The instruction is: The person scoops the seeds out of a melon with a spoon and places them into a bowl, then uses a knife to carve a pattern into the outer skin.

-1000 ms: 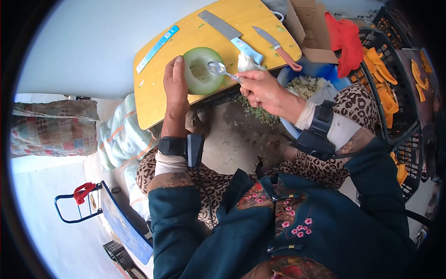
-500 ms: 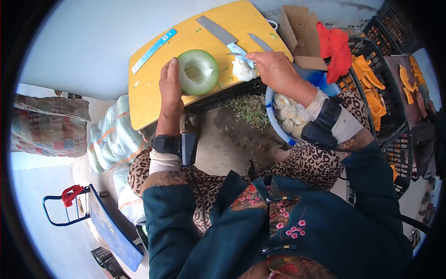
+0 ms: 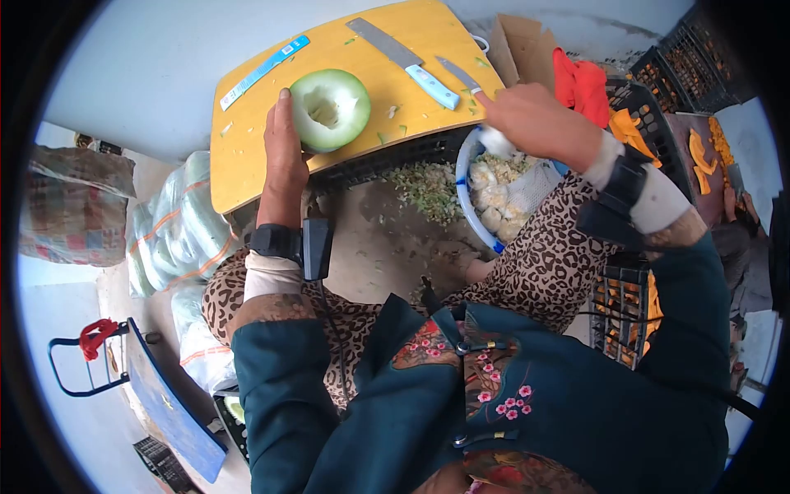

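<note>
A halved, hollowed winter melon (image 3: pixel 355 132) with pale flesh and a green rind rests near the front edge of the yellow table (image 3: pixel 247 169). My left hand (image 3: pixel 285 144) is pressed round its left side, steadying it. Over the blue-and-white basin (image 3: pixel 463 193) hangs my right hand (image 3: pixel 539 122), closed; its fingertips and anything in them are hidden. Just below that hand is a white clump of melon pulp (image 3: pixel 495 142). More pulp and a white net lie in the basin. A small knife (image 3: pixel 457 74) lies by my right fingers, beside a cleaver (image 3: pixel 387 43).
A blue-and-white strip-shaped packet or tool (image 3: pixel 265 72) lies on the table's left. Green scraps (image 3: pixel 428 189) litter the floor. At right stand a cardboard box (image 3: pixel 518 49), red cloth (image 3: pixel 580 86) and black crates (image 3: pixel 621 309) with orange pieces. Filled plastic sacks (image 3: pixel 177 230) stand left.
My right hand has moved right, from beside the melon to over the basin, bringing the white pulp along. The view has shifted slightly; my left hand stays on the melon.
</note>
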`<action>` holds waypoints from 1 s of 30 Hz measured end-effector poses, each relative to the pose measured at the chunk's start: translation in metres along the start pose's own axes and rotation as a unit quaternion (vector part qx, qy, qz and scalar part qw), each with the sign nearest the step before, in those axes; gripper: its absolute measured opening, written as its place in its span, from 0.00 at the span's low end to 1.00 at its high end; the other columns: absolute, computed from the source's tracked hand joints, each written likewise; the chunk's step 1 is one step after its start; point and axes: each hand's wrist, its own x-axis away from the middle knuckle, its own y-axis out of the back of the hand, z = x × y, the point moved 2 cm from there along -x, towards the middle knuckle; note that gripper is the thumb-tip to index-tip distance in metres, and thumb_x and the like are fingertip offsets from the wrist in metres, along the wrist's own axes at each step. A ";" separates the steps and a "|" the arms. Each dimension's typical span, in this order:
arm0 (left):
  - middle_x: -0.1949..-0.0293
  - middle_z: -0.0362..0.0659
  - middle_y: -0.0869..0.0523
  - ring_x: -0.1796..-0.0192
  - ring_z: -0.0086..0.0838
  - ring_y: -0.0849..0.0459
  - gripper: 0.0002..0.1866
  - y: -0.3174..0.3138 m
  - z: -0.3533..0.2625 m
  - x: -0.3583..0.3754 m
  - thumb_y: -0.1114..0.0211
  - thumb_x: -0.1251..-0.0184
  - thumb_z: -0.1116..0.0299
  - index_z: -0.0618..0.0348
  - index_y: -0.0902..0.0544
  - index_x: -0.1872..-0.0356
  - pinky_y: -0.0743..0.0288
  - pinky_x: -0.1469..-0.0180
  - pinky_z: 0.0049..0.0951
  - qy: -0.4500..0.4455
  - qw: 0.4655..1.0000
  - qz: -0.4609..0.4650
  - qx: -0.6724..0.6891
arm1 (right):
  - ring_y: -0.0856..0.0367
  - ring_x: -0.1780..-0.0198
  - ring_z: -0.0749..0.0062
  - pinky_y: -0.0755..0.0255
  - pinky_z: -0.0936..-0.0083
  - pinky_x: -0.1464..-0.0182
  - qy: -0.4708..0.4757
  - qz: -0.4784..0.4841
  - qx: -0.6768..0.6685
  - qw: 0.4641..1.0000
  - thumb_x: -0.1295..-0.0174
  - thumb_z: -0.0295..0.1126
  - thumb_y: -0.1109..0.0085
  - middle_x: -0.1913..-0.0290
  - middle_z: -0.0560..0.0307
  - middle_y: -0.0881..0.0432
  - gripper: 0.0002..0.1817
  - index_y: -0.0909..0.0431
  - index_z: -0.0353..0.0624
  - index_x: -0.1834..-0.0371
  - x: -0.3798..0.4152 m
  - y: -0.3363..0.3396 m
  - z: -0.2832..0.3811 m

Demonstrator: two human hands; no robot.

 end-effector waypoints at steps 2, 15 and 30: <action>0.47 0.41 0.18 0.49 0.30 0.16 0.29 0.000 0.002 -0.002 0.50 0.29 0.39 0.49 0.25 0.40 0.20 0.53 0.39 -0.006 1.000 0.000 -0.006 | 0.15 0.69 0.50 0.22 0.58 0.68 -0.032 0.030 0.025 0.999 0.45 0.26 0.44 0.72 0.45 0.17 0.06 0.17 0.37 0.72 0.014 0.005 -0.008; 0.47 0.47 0.19 0.45 0.31 0.20 0.29 0.006 0.012 -0.003 0.49 0.26 0.48 0.64 0.28 0.38 0.26 0.41 0.32 -0.084 0.992 0.057 0.070 | 0.18 0.63 0.42 0.25 0.53 0.58 -0.062 -0.220 -0.311 0.923 0.36 0.27 0.48 0.66 0.37 0.18 0.10 0.19 0.38 0.56 -0.039 -0.003 0.015; 0.46 0.48 0.19 0.44 0.31 0.20 0.31 0.004 0.010 -0.010 0.48 0.26 0.47 0.65 0.29 0.37 0.27 0.40 0.32 -0.056 0.996 0.038 0.050 | 0.18 0.63 0.45 0.24 0.57 0.60 0.043 -0.306 -0.359 0.881 0.41 0.23 0.47 0.66 0.43 0.18 0.10 0.21 0.39 0.57 -0.083 -0.007 0.042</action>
